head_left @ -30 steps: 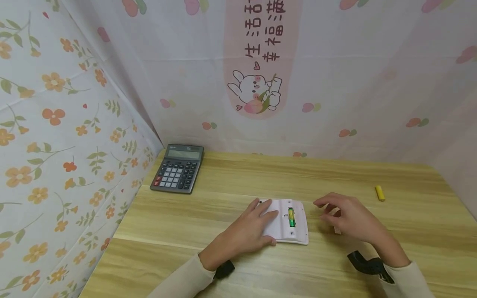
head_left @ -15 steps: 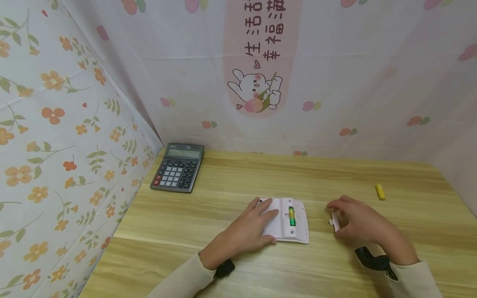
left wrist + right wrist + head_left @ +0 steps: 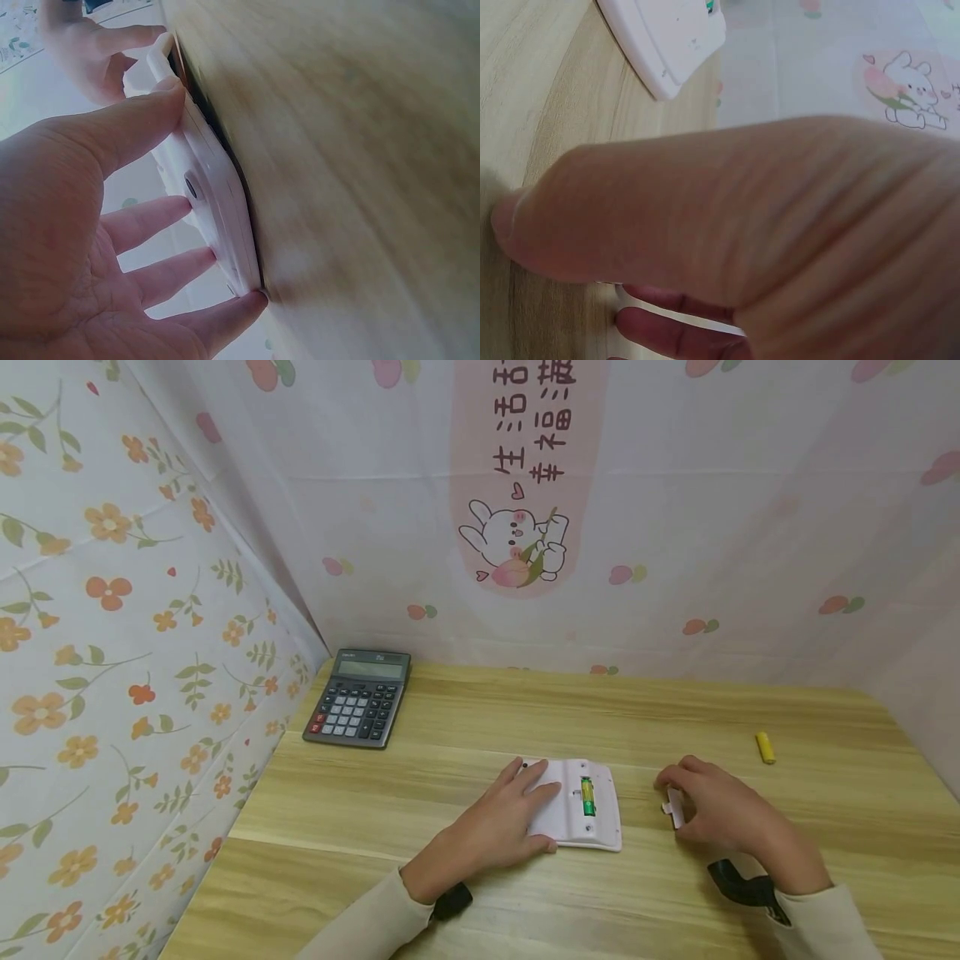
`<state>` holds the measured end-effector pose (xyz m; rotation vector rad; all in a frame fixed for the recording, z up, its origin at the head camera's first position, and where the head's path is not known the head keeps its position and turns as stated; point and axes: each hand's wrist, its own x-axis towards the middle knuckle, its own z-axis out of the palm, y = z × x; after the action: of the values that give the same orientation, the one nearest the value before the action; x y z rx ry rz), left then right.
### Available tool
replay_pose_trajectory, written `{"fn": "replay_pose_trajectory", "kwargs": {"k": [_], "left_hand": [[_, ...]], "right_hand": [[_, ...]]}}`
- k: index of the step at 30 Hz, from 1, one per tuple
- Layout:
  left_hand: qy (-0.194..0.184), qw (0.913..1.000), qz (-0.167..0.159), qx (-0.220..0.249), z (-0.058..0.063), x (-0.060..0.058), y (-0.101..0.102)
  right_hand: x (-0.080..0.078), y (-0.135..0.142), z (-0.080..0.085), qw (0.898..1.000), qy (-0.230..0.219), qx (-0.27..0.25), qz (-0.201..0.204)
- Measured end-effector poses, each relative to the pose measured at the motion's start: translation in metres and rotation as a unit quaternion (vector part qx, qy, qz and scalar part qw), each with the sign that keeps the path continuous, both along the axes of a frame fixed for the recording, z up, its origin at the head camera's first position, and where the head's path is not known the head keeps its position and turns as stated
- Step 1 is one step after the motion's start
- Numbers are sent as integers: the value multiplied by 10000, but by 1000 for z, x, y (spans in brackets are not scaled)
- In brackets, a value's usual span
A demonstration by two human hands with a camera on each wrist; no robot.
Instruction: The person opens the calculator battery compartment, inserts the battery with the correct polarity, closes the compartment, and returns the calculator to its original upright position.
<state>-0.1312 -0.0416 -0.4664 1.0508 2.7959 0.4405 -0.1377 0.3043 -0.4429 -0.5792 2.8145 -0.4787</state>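
A pinkish-white calculator (image 3: 565,822) lies face down on the wooden table, a green-and-yellow battery (image 3: 588,797) sitting in its uncovered slot. My left hand (image 3: 495,827) spreads over its left part and grips it: in the left wrist view the thumb (image 3: 146,120) is on one edge and a fingertip reaches the far corner. To the right, my right hand (image 3: 723,806) pinches a small white battery cover (image 3: 676,810) with a little tab, close over the table. The right wrist view mostly shows the thumb (image 3: 562,217); the cover is largely hidden there.
A dark grey calculator (image 3: 358,699) lies face up at the back left. A yellow battery (image 3: 765,748) lies on the table (image 3: 465,727) beyond my right hand. Patterned cloths hang behind (image 3: 360,510) and at the left.
My right hand has moved slightly right and closed its fingers on the battery cover, now seen between thumb and fingers. My left hand and the white calculator have stayed put.
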Motion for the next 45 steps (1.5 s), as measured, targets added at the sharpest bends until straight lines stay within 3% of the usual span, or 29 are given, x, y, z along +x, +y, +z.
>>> {"fn": "replay_pose_trajectory", "kwargs": {"k": [13, 21, 29, 36, 45], "left_hand": [[125, 9999, -73, -31, 0, -1, 0], [107, 9999, -55, -48, 0, 0, 0], [43, 10000, -19, -22, 0, 0, 0], [3, 10000, -10, 28, 0, 1, 0], [-55, 10000, 28, -2, 0, 0, 1]], "right_hand": [[-2, -2, 0, 9999, 65, -88, 23], [-1, -4, -4, 9971, 536, -535, -37], [-4, -4, -6, 9871, 1028, -1214, 171], [-7, -7, -14, 9689, 1661, -1762, 513], [-8, -16, -17, 9605, 1729, -2082, 653]]}}
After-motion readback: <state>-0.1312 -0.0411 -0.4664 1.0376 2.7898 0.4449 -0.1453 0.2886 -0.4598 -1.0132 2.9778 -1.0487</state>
